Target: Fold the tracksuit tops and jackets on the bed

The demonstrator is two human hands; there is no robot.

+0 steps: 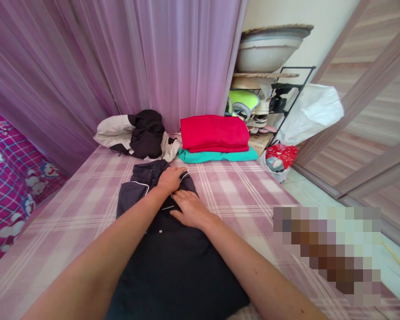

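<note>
A dark jacket (173,262) with thin white piping lies lengthwise on the bed, its collar end away from me. Its upper part is folded inward, and its near end runs out of view at the bottom. My left hand (170,180) rests on the jacket just below the collar, with its fingers reaching right over the white-trimmed edge. Close beside it, my right hand (189,208) lies flat on the cloth, fingers stretched out and thumb apart. Both palms face down, and the undersides of the fingers are hidden.
The bed has a pink-and-white checked sheet (76,213). Behind the jacket are a folded red cloth (215,133) on a teal one (220,155), and a black-and-white garment heap (146,133). A purple curtain (173,58) hangs behind. A shoe rack (288,102) stands right; a lower-right patch is pixelated.
</note>
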